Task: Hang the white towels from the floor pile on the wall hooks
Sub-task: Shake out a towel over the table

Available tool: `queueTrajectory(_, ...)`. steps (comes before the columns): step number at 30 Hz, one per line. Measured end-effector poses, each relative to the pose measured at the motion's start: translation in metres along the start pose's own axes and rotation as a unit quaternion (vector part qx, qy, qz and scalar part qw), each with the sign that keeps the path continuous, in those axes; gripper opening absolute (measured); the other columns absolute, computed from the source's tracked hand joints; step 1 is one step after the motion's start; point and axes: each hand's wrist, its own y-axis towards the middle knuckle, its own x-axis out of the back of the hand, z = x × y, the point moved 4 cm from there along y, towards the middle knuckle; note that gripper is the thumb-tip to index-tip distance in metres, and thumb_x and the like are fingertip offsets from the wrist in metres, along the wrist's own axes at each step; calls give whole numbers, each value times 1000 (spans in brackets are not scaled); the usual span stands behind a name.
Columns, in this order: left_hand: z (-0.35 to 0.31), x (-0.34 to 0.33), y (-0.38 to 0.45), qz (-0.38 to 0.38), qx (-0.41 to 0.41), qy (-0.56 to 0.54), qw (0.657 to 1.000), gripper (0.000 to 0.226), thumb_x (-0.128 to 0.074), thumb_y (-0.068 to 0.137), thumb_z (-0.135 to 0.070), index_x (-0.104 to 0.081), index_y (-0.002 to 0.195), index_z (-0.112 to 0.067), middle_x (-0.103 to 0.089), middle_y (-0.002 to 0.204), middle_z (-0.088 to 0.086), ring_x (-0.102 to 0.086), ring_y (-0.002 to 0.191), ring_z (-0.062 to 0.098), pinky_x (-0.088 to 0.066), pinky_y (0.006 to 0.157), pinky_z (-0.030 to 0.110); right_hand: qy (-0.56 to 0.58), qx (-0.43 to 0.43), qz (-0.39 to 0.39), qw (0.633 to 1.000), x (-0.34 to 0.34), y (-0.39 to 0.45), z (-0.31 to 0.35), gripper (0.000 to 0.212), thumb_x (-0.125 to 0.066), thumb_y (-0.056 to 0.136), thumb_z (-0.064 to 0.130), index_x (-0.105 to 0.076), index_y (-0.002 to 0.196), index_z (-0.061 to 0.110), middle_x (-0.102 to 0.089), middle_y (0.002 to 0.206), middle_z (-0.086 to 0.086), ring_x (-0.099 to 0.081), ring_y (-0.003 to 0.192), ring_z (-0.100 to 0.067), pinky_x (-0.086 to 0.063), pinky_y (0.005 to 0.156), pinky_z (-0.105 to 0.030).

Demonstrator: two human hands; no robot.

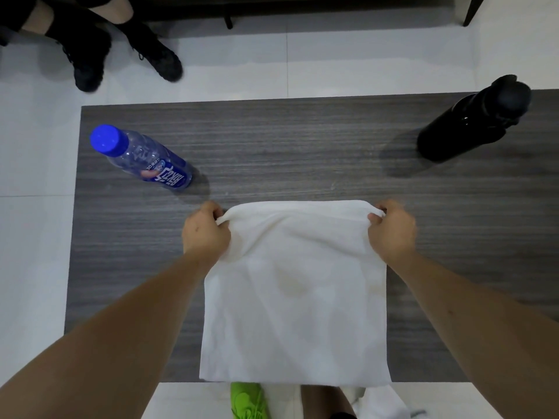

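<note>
White towel [295,297] lies flat on the dark wood-grain desk [287,146], its near edge at the desk's near edge. Left hand [205,229] pinches the towel's far left corner, right hand [391,226] pinches the far right corner, both lifted slightly. Clear bottle [142,157] with blue cap stands far left, black bottle [472,122] far right, both apart from the towel. Black boots [127,55] on the tiled floor beyond; a green shoe [248,400] below the desk edge.

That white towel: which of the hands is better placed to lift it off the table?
Neither alone. The left hand and right hand each pinch a far corner of the white towel, equally placed, so probably both lift together.
</note>
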Motion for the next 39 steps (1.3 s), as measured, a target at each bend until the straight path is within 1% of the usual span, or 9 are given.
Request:
queueTrajectory(6, -16, 28, -17, -7, -27, -57, 998, 22, -69, 88, -17, -66, 109, -20, -67, 91, -3, -60, 87, 18, -41, 76, 27, 76, -1, -5, 997, 25, -14, 9, 23, -60, 97, 14, -62, 119, 7, -66, 110, -13, -60, 105, -32, -41, 81, -31)
queueTrajectory(9, -24, 51, -24, -10, -33, -78, 996, 14, -75, 82, -22, -74, 97, -21, -72, 84, -3, -65, 86, 19, -46, 76, 28, 101, 2, -23, 995, 48, -23, 19, 21, -62, 95, 13, -63, 113, 4, -67, 105, -15, -60, 101, -32, -39, 77, -29)
queueTrajectory(12, -35, 79, -35, -33, -31, -123, 991, 14, -81, 75, -25, -72, 84, -19, -67, 73, -6, -62, 77, 17, -45, 68, 28, 141, 9, -44, 989, 76, -35, 31, 27, -61, 95, 12, -61, 121, 6, -67, 108, -17, -60, 104, -33, -44, 85, -33)
queueTrajectory(17, -46, 121, -56, -60, -46, -168, 983, 13, -79, 77, -25, -72, 83, -17, -65, 69, -5, -58, 70, 11, -41, 61, 22, 169, 55, -100, 979, 124, -60, 45, 31, -58, 96, 9, -62, 127, 7, -59, 90, -7, -54, 88, -21, -38, 84, -23)
queueTrajectory(23, -54, 155, -75, -83, -76, -143, 983, 5, -70, 84, -22, -68, 85, -17, -66, 76, 1, -58, 77, 19, -37, 62, 24, 177, 57, -115, 976, 164, -83, 47, 16, -65, 91, 9, -68, 107, 9, -65, 88, -8, -56, 83, -20, -34, 74, -17)
queueTrajectory(28, -82, 196, -90, -114, -80, -151, 979, 10, -69, 84, -22, -60, 83, -19, -64, 74, 0, -62, 70, 22, -50, 63, 30, 195, 77, -143, 967, 208, -101, 65, 9, -65, 92, 15, -68, 101, 14, -64, 85, -1, -58, 83, -19, -34, 74, -19)
queueTrajectory(31, -109, 232, -99, -143, -114, -149, 972, 12, -71, 85, -21, -60, 84, -17, -62, 72, 0, -55, 63, 10, -36, 47, 21, 183, 91, -162, 965, 244, -104, 82, 13, -61, 95, 22, -68, 104, 15, -64, 88, 0, -55, 85, -17, -35, 76, -22)
queueTrajectory(33, -128, 256, -105, -167, -134, -162, 963, 11, -72, 85, -21, -62, 84, -17, -60, 71, -2, -51, 63, 5, -28, 48, 15, 187, 104, -184, 960, 271, -108, 97, 15, -58, 96, 24, -69, 102, 15, -64, 88, 0, -54, 86, -18, -36, 76, -25)
queueTrajectory(39, -151, 297, -119, -183, -171, -195, 948, 14, -76, 83, -21, -62, 86, -23, -63, 76, -3, -58, 70, 13, -32, 51, 18, 207, 119, -207, 949, 321, -125, 114, 13, -58, 97, 27, -65, 99, 17, -65, 94, -2, -57, 90, -22, -41, 78, -30)
